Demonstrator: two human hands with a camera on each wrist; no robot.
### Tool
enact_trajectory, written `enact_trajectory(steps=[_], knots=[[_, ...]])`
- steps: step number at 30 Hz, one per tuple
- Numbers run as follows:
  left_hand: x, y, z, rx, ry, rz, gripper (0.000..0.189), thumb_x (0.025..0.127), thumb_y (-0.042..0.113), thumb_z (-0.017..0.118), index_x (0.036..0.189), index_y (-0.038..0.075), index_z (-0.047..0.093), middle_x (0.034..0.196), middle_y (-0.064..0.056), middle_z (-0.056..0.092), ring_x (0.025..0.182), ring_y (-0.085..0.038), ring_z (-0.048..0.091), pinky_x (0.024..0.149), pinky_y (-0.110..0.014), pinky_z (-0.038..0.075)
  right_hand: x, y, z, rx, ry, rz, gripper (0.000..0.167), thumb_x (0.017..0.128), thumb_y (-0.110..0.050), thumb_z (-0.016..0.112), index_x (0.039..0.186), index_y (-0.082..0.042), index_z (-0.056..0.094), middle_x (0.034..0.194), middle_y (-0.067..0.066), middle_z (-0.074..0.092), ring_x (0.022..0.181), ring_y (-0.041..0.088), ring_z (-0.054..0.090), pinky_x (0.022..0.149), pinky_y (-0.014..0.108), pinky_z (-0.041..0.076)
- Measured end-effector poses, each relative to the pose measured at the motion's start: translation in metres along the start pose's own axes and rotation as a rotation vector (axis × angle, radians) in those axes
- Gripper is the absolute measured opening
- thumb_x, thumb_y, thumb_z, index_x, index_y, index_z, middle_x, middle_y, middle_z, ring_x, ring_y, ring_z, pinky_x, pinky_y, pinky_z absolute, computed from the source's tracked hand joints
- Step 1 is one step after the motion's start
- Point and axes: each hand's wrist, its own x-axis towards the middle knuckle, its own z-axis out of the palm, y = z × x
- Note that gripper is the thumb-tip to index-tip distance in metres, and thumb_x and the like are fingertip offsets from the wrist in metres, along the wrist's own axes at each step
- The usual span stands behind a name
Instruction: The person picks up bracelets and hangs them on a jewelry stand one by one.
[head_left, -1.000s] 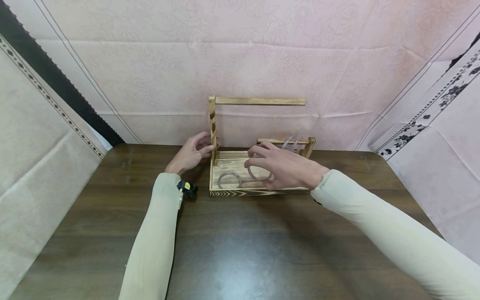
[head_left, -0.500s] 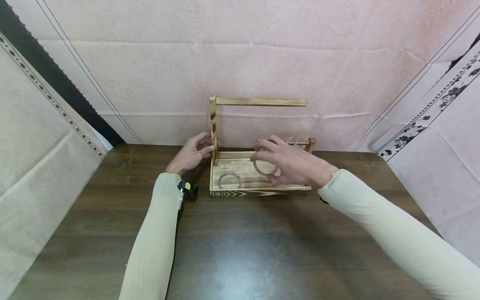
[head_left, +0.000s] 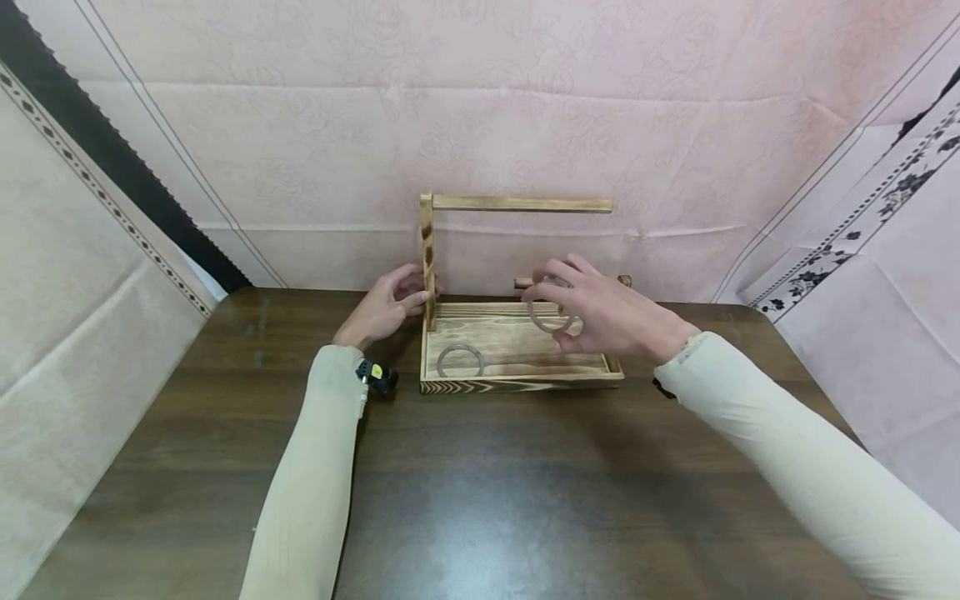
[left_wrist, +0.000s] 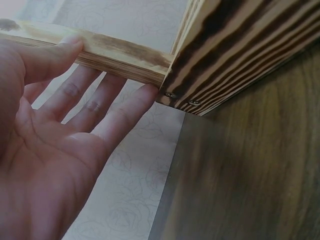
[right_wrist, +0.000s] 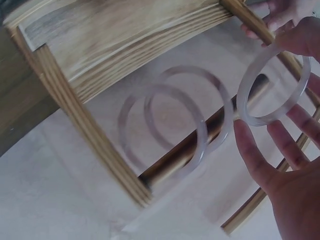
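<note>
In the head view my left hand [head_left: 384, 308] grips the upright post [head_left: 428, 250] at the left of a wooden display stand. The left wrist view has the thumb on one face of that post [left_wrist: 120, 54] and fingers behind it. My right hand [head_left: 611, 312] holds a translucent pale bangle [right_wrist: 243, 95] between thumb and fingertips, above the stand's tray [head_left: 510, 333]. In the right wrist view this bangle is close to the free end of the short rod [right_wrist: 217, 122], where two similar bangles [right_wrist: 202, 140] hang. Another bangle [head_left: 459, 346] lies in the tray at the left.
A longer upper bar [head_left: 525, 203] reaches right from the top of the post. The stand is at the back of the dark wooden table [head_left: 480, 483], near a pale patterned cloth [head_left: 525, 142] hung behind. The right hand hides much of the short rod in the head view.
My right hand has moved right and back with the bangle, from over the tray toward the short rod. The left hand stays on the post.
</note>
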Motion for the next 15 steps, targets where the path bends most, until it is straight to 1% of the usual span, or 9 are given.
enact_trajectory(steps=[4, 9, 15], knots=[[0.000, 0.000, 0.000, 0.002, -0.003, -0.002, 0.041, 0.103, 0.004, 0.056, 0.143, 0.001, 0.049, 0.137, -0.026, 0.060, 0.130, -0.040, 0.056, 0.109, -0.048, 0.052, -0.004, 0.005, -0.002, -0.024, 0.026, 0.001, 0.050, 0.079, -0.011, 0.078, 0.126, -0.020, 0.063, 0.130, 0.004, 0.056, 0.121, 0.028, 0.047, 0.098, 0.044, 0.048], [-0.001, 0.001, 0.000, -0.009, -0.014, -0.004, 0.042, 0.103, 0.004, 0.055, 0.144, 0.000, 0.048, 0.138, -0.028, 0.059, 0.132, -0.041, 0.055, 0.110, -0.047, 0.051, -0.006, 0.010, -0.004, -0.040, 0.038, 0.000, 0.049, 0.079, -0.011, 0.078, 0.126, -0.019, 0.064, 0.129, 0.006, 0.056, 0.120, 0.029, 0.048, 0.097, 0.044, 0.048], [-0.001, 0.001, -0.001, 0.005, -0.011, 0.003, 0.041, 0.103, 0.004, 0.056, 0.143, 0.000, 0.048, 0.138, -0.027, 0.060, 0.131, -0.042, 0.055, 0.109, -0.047, 0.052, -0.009, 0.015, -0.009, -0.077, 0.040, 0.015, 0.056, 0.076, -0.011, 0.080, 0.130, -0.016, 0.063, 0.132, 0.009, 0.056, 0.123, 0.032, 0.048, 0.098, 0.045, 0.050]])
